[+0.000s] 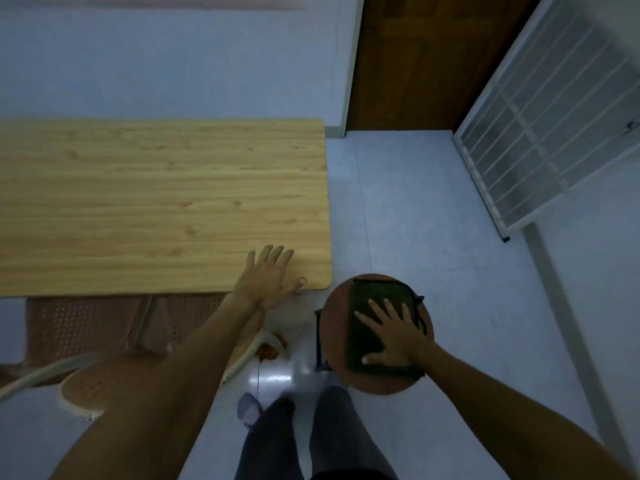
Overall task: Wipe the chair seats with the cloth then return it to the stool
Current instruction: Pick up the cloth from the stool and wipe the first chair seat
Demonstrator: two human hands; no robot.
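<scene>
While dark folded cloth (pixel 377 306) lies on round stool (pixel 337 327), long axis front-to-back, right hand (pixel 391 336) is pressed flat on it, grip open, nothing pinched; left hand (pixel 270 280) is spread empty on table (pixel 156 202), farther off

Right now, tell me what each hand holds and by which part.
Nothing is gripped. The right hand lies flat on the dark cloth on the stool; the left hand rests open on the table corner.

Bare floor (pixel 450 237) lies open beyond and right of the right grip (pixel 391 336) spread flat on the cloth (pixel 377 299). Left of it, the worktop (pixel 156 202) corner and the chairs (pixel 104 341) crowd the gap.
</scene>
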